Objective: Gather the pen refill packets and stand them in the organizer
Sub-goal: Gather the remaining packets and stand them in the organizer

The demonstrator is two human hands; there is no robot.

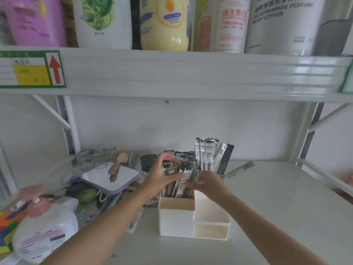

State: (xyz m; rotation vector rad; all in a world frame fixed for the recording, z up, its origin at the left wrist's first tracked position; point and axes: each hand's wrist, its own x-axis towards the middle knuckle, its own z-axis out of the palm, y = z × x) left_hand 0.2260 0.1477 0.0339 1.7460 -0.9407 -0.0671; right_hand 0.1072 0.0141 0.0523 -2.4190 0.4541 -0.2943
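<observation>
A cream plastic organizer (176,220) stands on the white shelf, with a tall compartment at the left and lower ones at the right. Several black-and-white pen refill packets (207,155) stand upright in it. My left hand (162,174) grips a bunch of these packets from the left side, above the tall compartment. My right hand (209,183) holds the same bunch from the right, pinching the packets' lower part. One more packet (238,169) lies tilted behind my right hand.
Clutter fills the shelf's left side: a mirror (112,178) with a wooden brush, glass jars (99,157), a pink-pump bottle (45,226). Lotion bottles (166,23) stand on the upper shelf. A white rail (324,176) borders the right.
</observation>
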